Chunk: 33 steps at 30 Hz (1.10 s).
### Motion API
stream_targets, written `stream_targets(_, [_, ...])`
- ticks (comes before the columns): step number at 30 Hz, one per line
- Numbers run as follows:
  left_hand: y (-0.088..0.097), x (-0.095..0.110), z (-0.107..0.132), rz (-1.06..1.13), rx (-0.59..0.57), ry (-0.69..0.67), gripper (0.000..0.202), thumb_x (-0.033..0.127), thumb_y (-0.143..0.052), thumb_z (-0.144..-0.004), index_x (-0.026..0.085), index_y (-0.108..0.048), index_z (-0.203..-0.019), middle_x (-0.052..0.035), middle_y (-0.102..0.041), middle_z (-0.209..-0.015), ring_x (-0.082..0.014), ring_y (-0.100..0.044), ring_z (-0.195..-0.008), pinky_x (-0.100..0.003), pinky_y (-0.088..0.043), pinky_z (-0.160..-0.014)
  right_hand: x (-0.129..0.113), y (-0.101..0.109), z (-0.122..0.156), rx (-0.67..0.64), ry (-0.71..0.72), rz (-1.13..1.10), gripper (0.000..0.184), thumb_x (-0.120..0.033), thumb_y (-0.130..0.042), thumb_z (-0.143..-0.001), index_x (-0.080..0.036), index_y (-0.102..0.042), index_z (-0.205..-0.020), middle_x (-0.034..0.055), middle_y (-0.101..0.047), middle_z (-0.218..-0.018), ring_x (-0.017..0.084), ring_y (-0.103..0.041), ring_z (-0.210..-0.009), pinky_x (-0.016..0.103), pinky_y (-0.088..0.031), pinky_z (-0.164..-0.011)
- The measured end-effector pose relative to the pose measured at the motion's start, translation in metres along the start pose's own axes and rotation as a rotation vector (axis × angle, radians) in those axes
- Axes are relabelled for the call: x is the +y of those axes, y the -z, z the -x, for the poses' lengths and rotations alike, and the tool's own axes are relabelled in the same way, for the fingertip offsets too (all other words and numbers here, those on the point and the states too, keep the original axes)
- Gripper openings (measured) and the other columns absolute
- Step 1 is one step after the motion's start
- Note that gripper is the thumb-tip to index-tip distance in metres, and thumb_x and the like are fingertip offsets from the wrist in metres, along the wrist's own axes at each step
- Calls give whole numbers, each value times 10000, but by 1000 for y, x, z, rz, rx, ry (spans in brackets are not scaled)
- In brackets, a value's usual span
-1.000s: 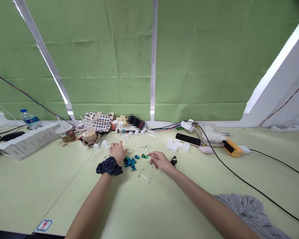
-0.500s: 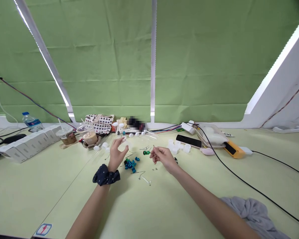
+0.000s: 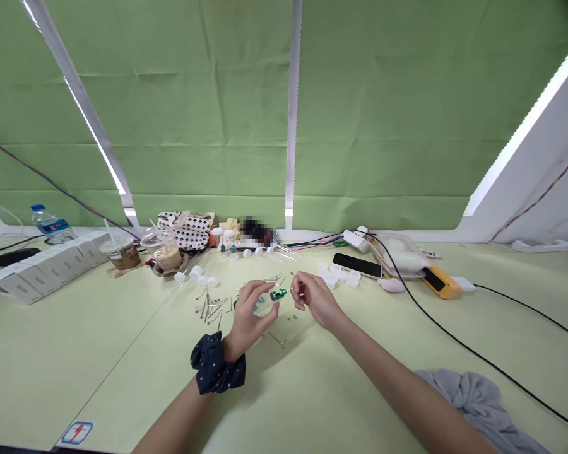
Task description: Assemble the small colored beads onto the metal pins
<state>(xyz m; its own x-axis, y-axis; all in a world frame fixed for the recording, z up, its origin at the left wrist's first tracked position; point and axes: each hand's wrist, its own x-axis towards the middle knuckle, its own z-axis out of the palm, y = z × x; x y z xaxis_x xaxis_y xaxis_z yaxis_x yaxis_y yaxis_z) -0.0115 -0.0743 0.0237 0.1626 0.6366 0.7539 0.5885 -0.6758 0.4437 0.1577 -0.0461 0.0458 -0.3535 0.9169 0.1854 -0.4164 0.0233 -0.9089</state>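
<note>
My right hand [image 3: 316, 301] pinches a thin metal rod [image 3: 289, 289]; a small shiny green metal part [image 3: 278, 294] sits at the rod's left end. Around that part, my left hand [image 3: 252, 318] holds its thumb and fingers apart, apparently without gripping it. Behind the left fingers, small blue metal parts [image 3: 261, 301] are mostly hidden. Several thin bent metal rods [image 3: 209, 309] lie on the table left of the left hand. Tiny metal pieces [image 3: 294, 317] lie below the right hand, and another rod [image 3: 277, 340] lies nearer me.
White caps [image 3: 331, 275] lie in a group near a phone [image 3: 357, 265]. More white caps [image 3: 197, 272] lie by the drink cups [image 3: 165, 255]. A black cable [image 3: 435, 318] crosses the right side, past a yellow device [image 3: 440, 282]. White boxes [image 3: 52, 268] line the left.
My left hand has moved right and slightly nearer me, to the green part, now covering most of the blue parts. My right hand stays nearly in place with the rod.
</note>
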Motion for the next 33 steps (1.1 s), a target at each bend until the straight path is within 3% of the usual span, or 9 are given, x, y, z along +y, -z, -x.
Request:
stream_targets(5, [-1,-1,0,-39,0,-16,345,184,-575,-765,227,-545,-1107,-76,-550,-1012,-204,-544,-958,-360,-437,-841,5,1,1,-96,-118,84,279,-398,-532,-797,-137,-608,-735,-41,-414,-525,54,-310,-425,192,-292,-374])
stream_targets(10, [0,-2,0,-44,-37,32,336,188,-554,-787,231,-536,-1120,-79,-548,-1010,-204,-547,-954,-357,-439,-832,10,6,-1,-12,-19,259,362,-459,-564,-762,-124,-651,-867,-20,-499,-559,61,-391,-409,220,-377,-387])
stream_targets(14, [1,-3,4,-58,-49,52,353,199,-547,-798,237,-517,-1147,-78,-541,-1018,-203,-543,-954,-360,-441,-824,14,8,-1,-24,53,454,385,-476,-489,-804,-136,-619,-930,-4,-560,-592,74,-452,-387,231,-428,-400])
stream_targets(18, [0,-5,9,-97,-35,44,355,218,-536,-815,246,-505,-1168,-84,-534,-1041,-211,-528,-985,-364,-438,-824,13,2,3,-68,98,549,313,-431,-431,-848,-189,-495,-1035,-36,-570,-581,77,-468,-374,216,-442,-412])
stream_targets(24, [-1,-10,17,-146,-48,3,366,240,-542,-819,249,-502,-1183,-87,-541,-1047,-215,-532,-982,-370,-430,-831,10,-1,7,-132,97,629,221,-394,-444,-843,-189,-513,-890,-32,-574,-580,63,-448,-358,181,-398,-385])
stream_targets(33, [-2,-14,20,-169,-84,-48,402,222,-557,-810,266,-486,-1203,-74,-555,-1056,-209,-533,-985,-373,-416,-843,11,-1,9,-173,52,650,214,-378,-492,-818,-181,-574,-827,-48,-509,-521,56,-404,-355,169,-349,-363])
